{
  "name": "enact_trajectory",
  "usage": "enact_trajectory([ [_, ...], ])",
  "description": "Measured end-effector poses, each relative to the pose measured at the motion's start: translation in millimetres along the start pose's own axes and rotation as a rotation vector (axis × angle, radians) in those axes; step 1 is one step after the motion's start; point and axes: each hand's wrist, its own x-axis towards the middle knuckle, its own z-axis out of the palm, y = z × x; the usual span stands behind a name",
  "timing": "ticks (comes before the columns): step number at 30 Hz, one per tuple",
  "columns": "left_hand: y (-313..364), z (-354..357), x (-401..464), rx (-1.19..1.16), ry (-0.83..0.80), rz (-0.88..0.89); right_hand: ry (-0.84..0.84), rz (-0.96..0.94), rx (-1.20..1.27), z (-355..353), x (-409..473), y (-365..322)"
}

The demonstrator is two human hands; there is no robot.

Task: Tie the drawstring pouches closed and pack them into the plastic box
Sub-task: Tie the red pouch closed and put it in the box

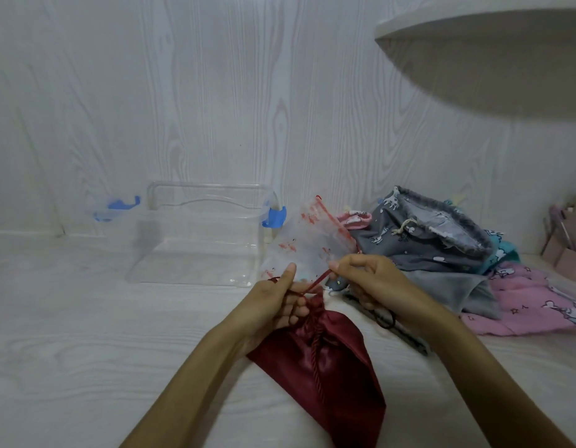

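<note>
Both hands, left (pixel 277 305) and right (pixel 374 282), pinch the maroon pouch's (pixel 325 367) cord (pixel 315 282); knot hidden.

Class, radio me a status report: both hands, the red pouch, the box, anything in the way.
Left hand grips red pouch neck; right hand pinches its cord. Plastic box open, holds no pouches. Other pouches piled right, clear of box.
</note>
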Motion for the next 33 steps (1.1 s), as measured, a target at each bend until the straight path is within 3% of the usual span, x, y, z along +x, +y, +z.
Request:
enact_trajectory([
  [7,5.5,2.9,-1.2,-0.290,-0.032,-0.005,-0.005,-0.062,-0.064,-13.0,-11.6,-8.4],
  [12,6.6,-0.1,-2.7,-0.263,-0.046,0.046,-0.391,-0.135,-0.327,-22.9,-27.6,-22.1],
  [13,6.4,-1.0,-3.0,-0.232,-0.049,0.057,-0.402,-0.106,-0.401,-24.4,-25.3,-22.4],
  [16,6.0,-2.1,-5.2,-0.182,-0.052,0.091,-0.189,-0.111,-0.510,-27.9,-0.6,-16.8],
  [21,4.0,-4.0,-5.2,-0.111,0.045,0.228,-0.379,-0.061,-0.386,-5.2,29.2,-3.1],
  [26,5.4,-7.8,-0.6,-0.032,0.128,0.352,-0.242,-0.143,-0.188,3.6,40.4,12.3],
  [33,31.6,-4.0,27.4,0.254,0.225,0.564,-0.165,-0.224,-0.243,-16.5,75.0,2.4],
])
